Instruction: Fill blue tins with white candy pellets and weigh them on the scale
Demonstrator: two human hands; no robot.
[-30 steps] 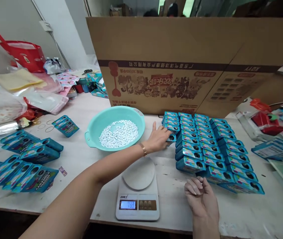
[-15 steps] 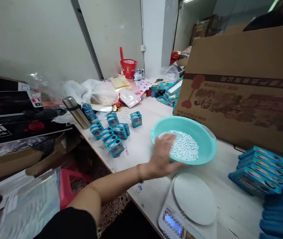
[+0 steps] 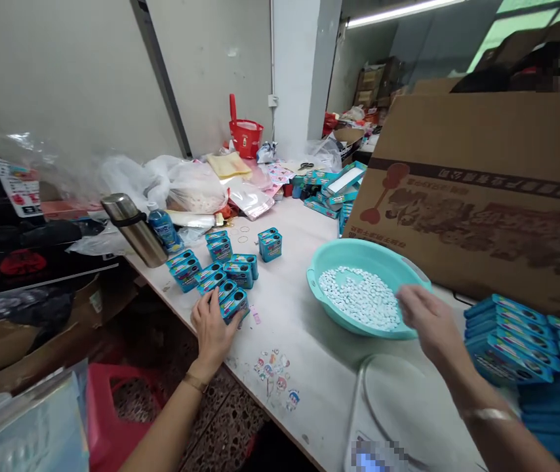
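My left hand (image 3: 212, 332) is closed around the front small blue box (image 3: 235, 305) of a group standing on the table, with the thumb on its right side and the fingers on its left. My right hand (image 3: 422, 320) is over the right rim of a turquoise basin (image 3: 341, 321). Its fingers look curled together but are slightly blurred, and what they hold, if anything, is hidden. Small white pellets (image 3: 359, 298) cover part of the basin's bottom. A white kitchen scale (image 3: 410, 410) lies in front of the basin, below my right forearm.
More blue boxes (image 3: 509, 341) stand in rows at the right. Behind the basin leans a large cardboard box (image 3: 481, 190). A steel flask (image 3: 135, 229) and a blue bottle (image 3: 162, 226) are at the left table edge. A red stool (image 3: 103, 413) stands below.
My left hand has gone from over the basin to the blue boxes at the left and closed around one. My right hand has come into view at the basin's right rim.
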